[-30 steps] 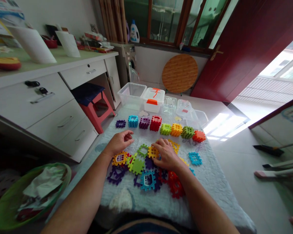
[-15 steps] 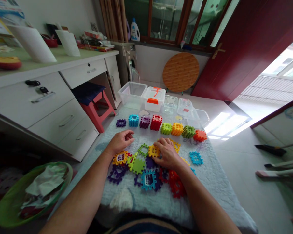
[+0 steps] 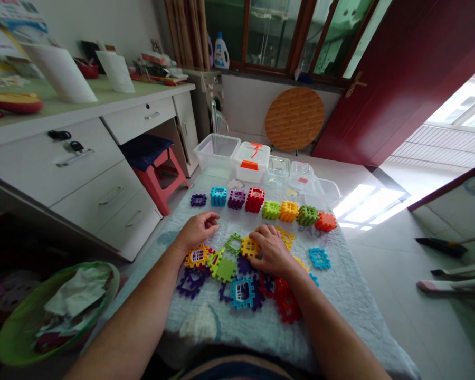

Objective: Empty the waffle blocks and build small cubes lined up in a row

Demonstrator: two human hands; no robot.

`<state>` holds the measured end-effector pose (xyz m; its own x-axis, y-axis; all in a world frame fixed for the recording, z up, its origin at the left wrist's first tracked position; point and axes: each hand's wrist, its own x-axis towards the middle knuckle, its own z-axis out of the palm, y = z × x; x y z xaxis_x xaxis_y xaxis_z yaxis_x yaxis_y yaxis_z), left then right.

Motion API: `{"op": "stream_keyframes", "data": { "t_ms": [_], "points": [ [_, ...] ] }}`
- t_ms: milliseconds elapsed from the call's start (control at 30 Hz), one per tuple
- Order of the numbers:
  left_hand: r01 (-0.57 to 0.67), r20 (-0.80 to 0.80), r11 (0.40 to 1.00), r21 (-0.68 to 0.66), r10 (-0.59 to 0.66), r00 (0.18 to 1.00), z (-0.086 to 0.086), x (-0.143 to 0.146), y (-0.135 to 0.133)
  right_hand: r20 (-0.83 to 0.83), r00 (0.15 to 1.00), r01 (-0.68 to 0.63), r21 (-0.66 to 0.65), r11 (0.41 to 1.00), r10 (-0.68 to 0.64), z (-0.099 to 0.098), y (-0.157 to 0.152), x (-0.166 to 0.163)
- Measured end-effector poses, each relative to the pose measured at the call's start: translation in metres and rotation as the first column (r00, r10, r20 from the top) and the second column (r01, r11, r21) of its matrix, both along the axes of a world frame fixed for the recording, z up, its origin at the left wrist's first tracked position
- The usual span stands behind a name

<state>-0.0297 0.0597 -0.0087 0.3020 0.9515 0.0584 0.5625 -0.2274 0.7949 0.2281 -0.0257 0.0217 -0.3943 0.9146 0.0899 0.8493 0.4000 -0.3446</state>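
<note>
My left hand (image 3: 200, 230) rests on its side on the cloth-covered table, empty, with loosely curled fingers and the thumb a little apart. Just below its wrist lies an orange-yellow window tile (image 3: 198, 256). My right hand (image 3: 272, 248) is over the pile, its thumb and fingers around the right side of a yellow lattice tile (image 3: 249, 246); the fingertips are partly hidden. About it lie a green frame tile (image 3: 234, 244), a light green tile (image 3: 226, 269), a blue window tile (image 3: 241, 293), red tiles (image 3: 287, 301) under my forearm and purple tiles (image 3: 192, 282).
A row of colour-sorted tile stacks (image 3: 255, 200) crosses the table beyond my hands. Behind it stand clear plastic bins (image 3: 217, 153) and a lidded box (image 3: 252, 161). A single blue tile (image 3: 320, 258) lies at right. A red stool (image 3: 162, 179) and green basket (image 3: 8, 338) stand left.
The whole view has shifted very slightly to the right and down. Both hands and the tiles keep their places on the table.
</note>
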Motion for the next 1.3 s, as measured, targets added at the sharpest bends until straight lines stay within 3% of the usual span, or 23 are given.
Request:
{"op": "stream_keyframes", "data": {
  "t_ms": [467, 667, 867, 1033, 1300],
  "points": [
    [0.014, -0.004, 1.000, 0.014, -0.014, 1.000, -0.001, 0.000, 0.000, 0.000, 1.000, 0.001, 0.003, 1.000, -0.001, 0.000, -0.002, -0.001],
    [0.006, 0.001, 1.000, 0.025, -0.006, 1.000, -0.002, -0.001, 0.000, -0.104, 0.994, 0.035, 0.077, 0.996, -0.027, 0.011, -0.005, 0.006],
    [0.009, -0.013, 1.000, 0.021, -0.009, 1.000, -0.005, -0.001, 0.002, -0.146, 0.974, 0.200, 0.212, 0.957, -0.171, 0.042, 0.002, 0.048],
    [0.003, -0.011, 1.000, 0.024, -0.003, 1.000, -0.003, 0.000, 0.003, -0.067, 0.932, 0.363, 0.219, 0.906, -0.357, 0.053, 0.037, 0.096],
    [-0.006, -0.004, 0.999, 0.038, 0.007, 1.000, -0.001, 0.000, 0.002, 0.023, 0.952, 0.304, 0.065, 0.951, -0.306, 0.046, 0.081, 0.128]
  ]
}}
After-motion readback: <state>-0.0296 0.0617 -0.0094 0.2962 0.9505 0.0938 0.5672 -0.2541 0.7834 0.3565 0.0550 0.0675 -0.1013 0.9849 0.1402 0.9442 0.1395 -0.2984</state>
